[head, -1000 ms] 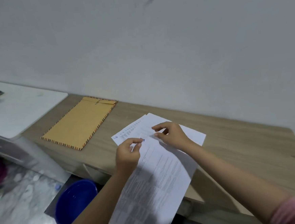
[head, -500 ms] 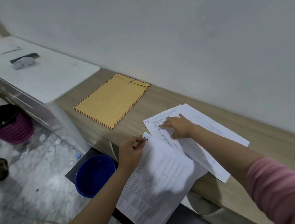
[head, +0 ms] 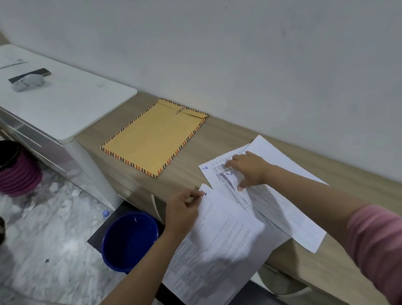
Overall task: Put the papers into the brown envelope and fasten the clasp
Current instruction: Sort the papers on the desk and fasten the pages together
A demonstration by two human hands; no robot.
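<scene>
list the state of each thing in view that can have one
brown envelope: flat on the desk, flap closed, no papers in it
sheet in left hand: corner pinched, overhanging the desk edge
papers under right hand: flat on the desk, fanned apart
left hand: pinching
right hand: pressing down
blue bucket: upright

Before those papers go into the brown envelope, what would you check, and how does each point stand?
1. Brown envelope lies flat on the wooden counter, unobstructed: ok.
2. Envelope flap open: cannot tell.
3. Left hand has a grip on the front sheet: ok.
4. Right hand steadies the rear sheets: ok.
5. Papers squared into one stack: not ok; they are fanned apart.
6. Front sheet fully supported: not ok; it overhangs the counter edge.
</scene>
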